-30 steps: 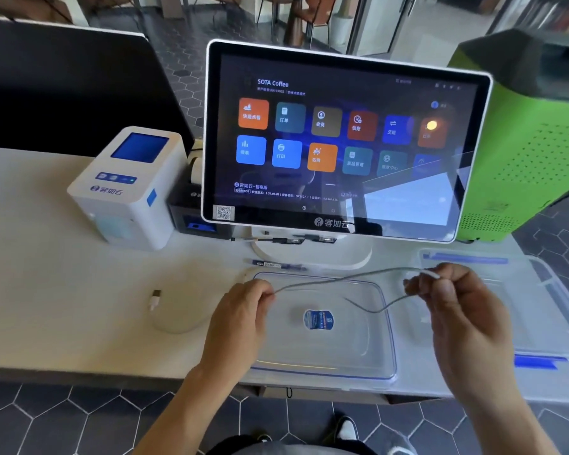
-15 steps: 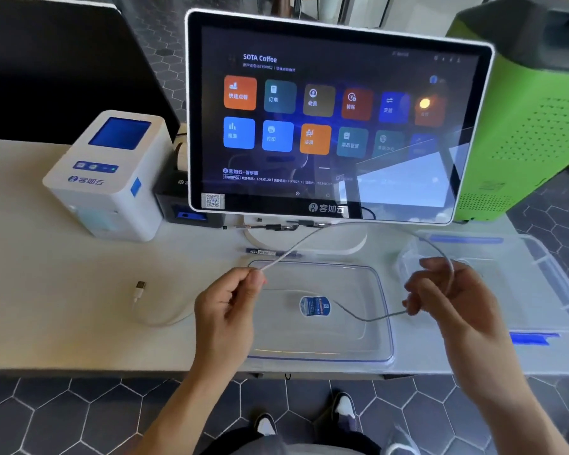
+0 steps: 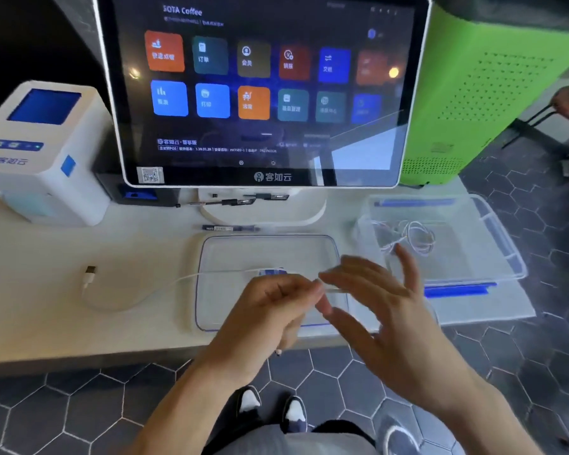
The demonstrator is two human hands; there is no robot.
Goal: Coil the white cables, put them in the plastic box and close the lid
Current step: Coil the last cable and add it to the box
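White cable (image 3: 138,292) lying lengthwise leftward across the tabletop (image 3: 46,290) from the pinching left hand (image 3: 273,303), nearer than the spread, empty right hand (image 3: 375,300); plastic box (image 3: 493,254) waiting rightward.

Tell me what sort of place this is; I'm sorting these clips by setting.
Most likely a coffee shop's service counter. A touchscreen till headed "SOTA Coffee" shows order and payment tiles, a small white printer stands beside it on the pale counter, and the floor is dark hexagonal tile.
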